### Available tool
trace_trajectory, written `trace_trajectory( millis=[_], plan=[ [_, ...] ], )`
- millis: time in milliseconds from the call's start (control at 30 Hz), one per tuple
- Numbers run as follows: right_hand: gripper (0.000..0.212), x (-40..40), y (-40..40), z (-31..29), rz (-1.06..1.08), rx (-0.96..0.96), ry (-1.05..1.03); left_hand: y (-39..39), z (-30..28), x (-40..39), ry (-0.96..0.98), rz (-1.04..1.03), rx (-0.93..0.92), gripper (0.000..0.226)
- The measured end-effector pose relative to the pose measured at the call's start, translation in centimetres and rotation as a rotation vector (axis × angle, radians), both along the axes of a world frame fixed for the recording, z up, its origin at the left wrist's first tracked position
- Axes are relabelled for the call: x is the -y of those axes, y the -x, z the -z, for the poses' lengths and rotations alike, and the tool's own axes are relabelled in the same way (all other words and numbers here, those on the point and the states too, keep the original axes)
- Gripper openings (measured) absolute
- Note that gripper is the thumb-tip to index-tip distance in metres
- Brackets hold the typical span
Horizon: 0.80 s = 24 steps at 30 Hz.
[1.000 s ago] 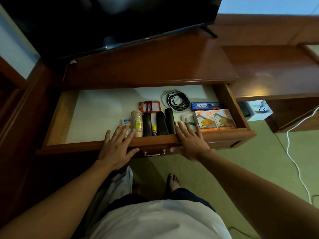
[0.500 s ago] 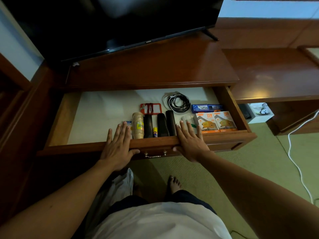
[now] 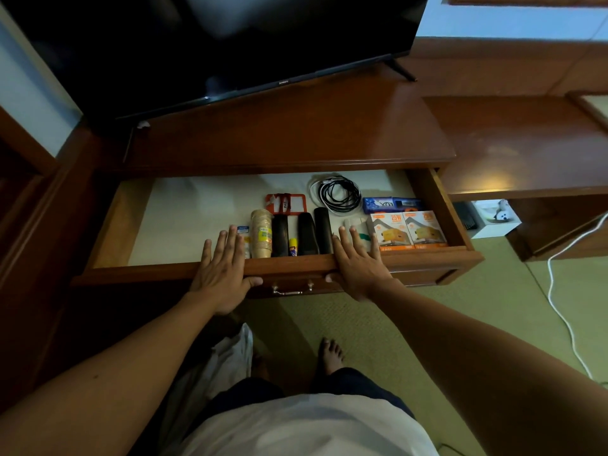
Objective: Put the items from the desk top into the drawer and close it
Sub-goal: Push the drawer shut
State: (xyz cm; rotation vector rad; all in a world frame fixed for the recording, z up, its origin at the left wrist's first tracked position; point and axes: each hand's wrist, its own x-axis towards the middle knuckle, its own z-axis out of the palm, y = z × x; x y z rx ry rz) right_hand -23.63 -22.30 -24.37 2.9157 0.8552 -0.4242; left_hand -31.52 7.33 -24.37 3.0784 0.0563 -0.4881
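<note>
The wooden drawer (image 3: 148,273) stands pulled out under the desk top (image 3: 296,133), which carries no loose items. Inside lie a stack of paper cups (image 3: 261,233), three black oblong items (image 3: 307,233), a small glue stick (image 3: 292,250), a red tag (image 3: 286,203), a coiled black cable (image 3: 339,195), a blue packet (image 3: 391,204) and two orange boxes (image 3: 408,230). My left hand (image 3: 222,274) and my right hand (image 3: 358,268) lie flat over the drawer's front edge, fingers spread, thumbs on its face, either side of the metal handle (image 3: 291,291).
A black TV (image 3: 214,37) stands at the back of the desk. A lower wooden side desk (image 3: 526,149) adjoins on the right, with a white box (image 3: 493,218) beneath it. A white cable (image 3: 559,291) trails over the green carpet. My bare foot (image 3: 332,353) is below the drawer.
Both hands stay pressed on the drawer front. The drawer looks to have slid slightly inward, and the view has shifted a little.
</note>
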Motion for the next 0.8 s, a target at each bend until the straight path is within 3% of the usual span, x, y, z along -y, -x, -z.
trace_trajectory(
  millis=[333, 567, 800],
  plan=[
    [0.092, -1.6, -3.9, -0.4, 0.018, 0.000, 0.058, -4.1, -0.9, -0.9, 0.007, -0.039, -0.075, 0.105],
    [0.094, -3.2, -8.4, -0.5, 0.090, -0.001, 0.039, -8.9, -1.2, -1.4, -0.008, -0.060, -0.016, 0.110],
    [0.120, -4.7, -13.2, -2.5, 0.080, 0.087, 0.001, -14.4, -2.5, -2.3, -0.089, 0.037, 0.059, 0.123]
  ],
)
